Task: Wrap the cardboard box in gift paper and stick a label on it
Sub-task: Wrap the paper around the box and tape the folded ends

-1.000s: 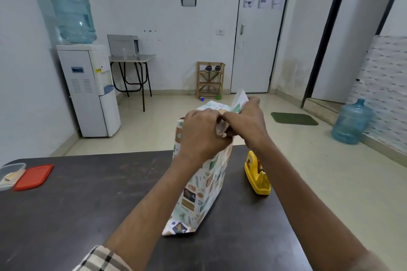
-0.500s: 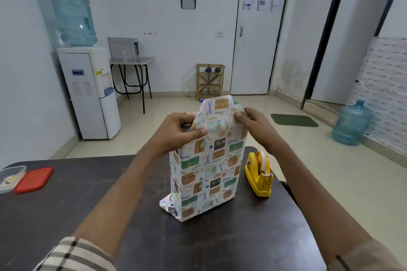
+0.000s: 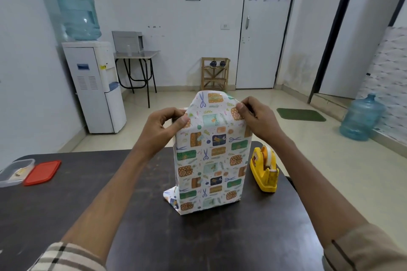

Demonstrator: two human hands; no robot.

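The box point(image 3: 210, 158) stands upright near the table's point(image 3: 88, 193) far edge, covered in patterned gift paper; the left hand point(image 3: 161, 126) and right hand point(image 3: 256, 117) pinch its top flap.

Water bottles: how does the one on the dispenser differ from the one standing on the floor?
Pose: the upper bottle is turned neck down, while the floor bottle stands neck up. Place: the upper bottle is mounted on the white dispenser at the room's left, and the floor bottle stands alone on the right. Both are large, translucent and blue.
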